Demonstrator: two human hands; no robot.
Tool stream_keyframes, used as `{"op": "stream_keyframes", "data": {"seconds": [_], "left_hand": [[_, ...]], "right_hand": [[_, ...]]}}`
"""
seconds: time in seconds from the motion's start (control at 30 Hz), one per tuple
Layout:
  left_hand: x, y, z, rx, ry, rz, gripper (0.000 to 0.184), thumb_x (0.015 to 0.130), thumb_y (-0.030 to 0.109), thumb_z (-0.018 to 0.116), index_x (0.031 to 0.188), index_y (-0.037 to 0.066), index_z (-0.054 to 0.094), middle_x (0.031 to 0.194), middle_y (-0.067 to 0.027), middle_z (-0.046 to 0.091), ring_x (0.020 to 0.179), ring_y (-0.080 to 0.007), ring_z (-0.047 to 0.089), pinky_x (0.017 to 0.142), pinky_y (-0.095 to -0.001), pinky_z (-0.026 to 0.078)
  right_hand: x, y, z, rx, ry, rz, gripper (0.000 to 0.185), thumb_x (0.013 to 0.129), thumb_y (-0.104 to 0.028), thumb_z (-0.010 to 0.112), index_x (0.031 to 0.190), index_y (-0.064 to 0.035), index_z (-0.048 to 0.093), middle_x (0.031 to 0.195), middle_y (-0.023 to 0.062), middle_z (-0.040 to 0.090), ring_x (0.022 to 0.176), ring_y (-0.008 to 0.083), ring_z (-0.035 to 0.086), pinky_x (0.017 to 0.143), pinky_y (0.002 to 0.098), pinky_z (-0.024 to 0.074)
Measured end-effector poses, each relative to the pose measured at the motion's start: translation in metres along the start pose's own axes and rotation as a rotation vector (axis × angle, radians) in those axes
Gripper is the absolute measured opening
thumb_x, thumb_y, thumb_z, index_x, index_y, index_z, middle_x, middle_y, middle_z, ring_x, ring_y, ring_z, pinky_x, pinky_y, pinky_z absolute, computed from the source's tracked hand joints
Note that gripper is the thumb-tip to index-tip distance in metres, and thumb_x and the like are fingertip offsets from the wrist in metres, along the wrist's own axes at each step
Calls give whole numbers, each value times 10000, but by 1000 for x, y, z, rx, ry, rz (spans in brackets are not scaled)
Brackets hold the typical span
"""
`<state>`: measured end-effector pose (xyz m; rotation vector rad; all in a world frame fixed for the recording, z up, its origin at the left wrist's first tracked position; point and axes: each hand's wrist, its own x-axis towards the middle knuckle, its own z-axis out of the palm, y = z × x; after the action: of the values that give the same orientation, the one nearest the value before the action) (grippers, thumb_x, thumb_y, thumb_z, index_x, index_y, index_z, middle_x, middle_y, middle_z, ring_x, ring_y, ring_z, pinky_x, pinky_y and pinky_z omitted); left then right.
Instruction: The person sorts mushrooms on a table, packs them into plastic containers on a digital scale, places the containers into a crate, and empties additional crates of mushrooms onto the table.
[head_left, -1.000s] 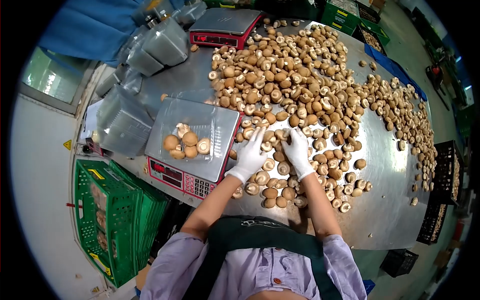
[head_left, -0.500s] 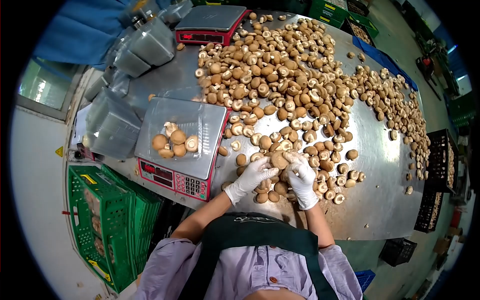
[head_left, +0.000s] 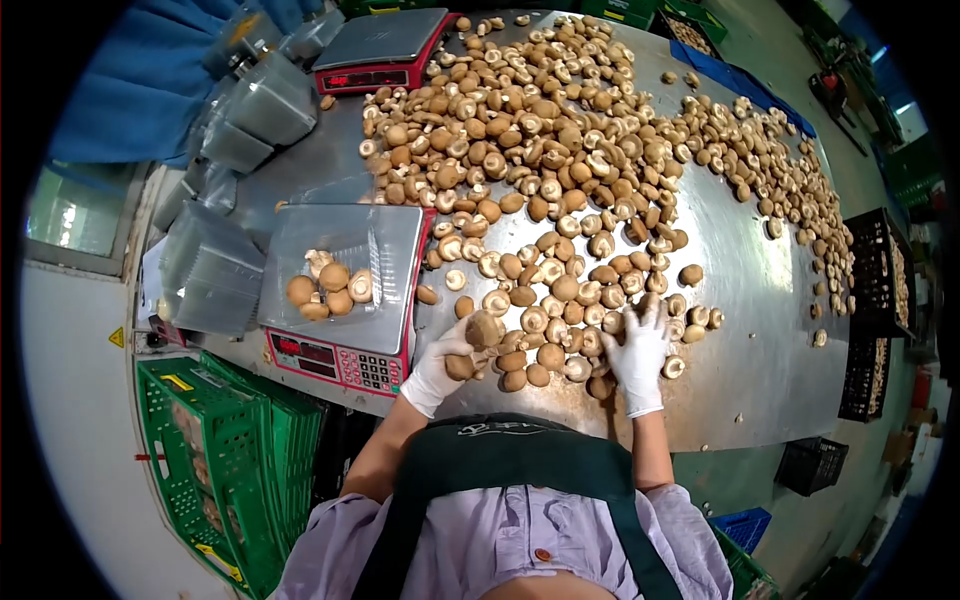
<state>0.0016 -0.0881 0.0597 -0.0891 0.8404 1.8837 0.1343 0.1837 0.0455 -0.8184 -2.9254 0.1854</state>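
Note:
My left hand (head_left: 434, 372), in a white glove, is closed around a couple of brown-capped mushrooms (head_left: 482, 331) at the near left edge of the loose heap. My right hand (head_left: 642, 355), gloved too, lies over the near right part of the heap with its fingers spread among the mushrooms; its fingertips touch some of them. To the left, a clear plastic tray (head_left: 357, 262) holding several mushrooms (head_left: 336, 277) rests on the red-framed digital scale (head_left: 408, 335).
A large mushroom pile (head_left: 540, 110) covers the far part of the metal table (head_left: 760, 370). A second scale (head_left: 385, 40) stands at the back left, near stacked clear trays (head_left: 212, 270). Green crates (head_left: 200, 430) are at lower left, black crates (head_left: 880, 270) at right.
My hands have moved apart from a shared spot over the heap. The left went left with mushrooms in it; the right moved right and its fingers spread. The whole view shifted slightly.

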Motion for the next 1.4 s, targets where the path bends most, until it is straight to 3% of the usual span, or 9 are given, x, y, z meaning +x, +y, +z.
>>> {"op": "stream_keyframes", "data": {"seconds": [0.27,0.47,0.5,0.53,0.67,0.73,0.83,1.17,1.4], "left_hand": [[5,-20,-23,-156,14,-20,451,827,303,595,1230,132,486,1139,-65,575,912,-182,586,595,-284,468],[20,-29,-28,-61,-196,-102,257,873,196,576,1091,61,565,1019,-35,596,900,-139,588,690,-227,471],[13,-22,-10,57,-2,-103,252,879,193,565,1094,62,566,1028,-45,596,916,-140,590,722,-219,469],[10,-21,5,171,184,-109,248,885,190,554,1097,62,568,1037,-54,597,932,-140,592,755,-210,467],[13,-13,12,-16,15,-210,377,912,287,500,1210,56,490,1231,-114,556,1085,-169,566,747,-227,509],[0,-13,19,284,71,-75,420,894,244,511,1263,53,447,1308,-154,498,1119,-203,553,711,-218,504],[6,-16,11,-8,41,-124,475,850,215,544,1278,47,424,1288,-139,511,1111,-214,543,642,-203,471],[22,-26,4,-251,-97,-264,603,882,508,483,1291,66,448,1203,-106,566,953,-223,574,581,-243,436],[23,-37,-2,-241,2,-186,633,825,590,519,1200,80,496,1063,-127,567,832,-250,558,487,-267,428]], "right_hand": [[-42,-37,26,129,-16,-197,482,803,-316,622,1236,-129,524,1356,199,390,1220,398,372,986,583,280],[-65,-21,12,193,-133,-453,518,783,-373,650,1245,-170,529,1294,123,464,1228,409,363,1016,571,258],[-65,-16,11,228,-128,-463,516,786,-370,647,1245,-166,529,1266,110,491,1226,393,375,1016,546,277],[-63,-12,6,272,-92,-443,537,778,-357,659,1248,-136,522,1260,120,492,1211,381,394,1006,499,321],[-45,1,-2,420,12,-250,448,774,-234,652,1170,-58,537,1096,151,581,1047,329,525,910,421,415],[-34,14,3,578,92,-165,353,765,-165,644,1089,-42,574,1021,151,612,953,325,567,840,415,450],[-13,39,9,458,388,-17,362,739,-18,645,1094,-28,576,1005,153,623,926,335,580,808,402,473],[46,64,54,14,238,105,641,728,-350,695,1278,-94,485,1253,165,511,1155,368,456,1000,500,325],[37,3,3,662,210,-74,609,695,-148,730,1253,-44,507,1196,151,563,1097,317,506,980,399,374]]}}
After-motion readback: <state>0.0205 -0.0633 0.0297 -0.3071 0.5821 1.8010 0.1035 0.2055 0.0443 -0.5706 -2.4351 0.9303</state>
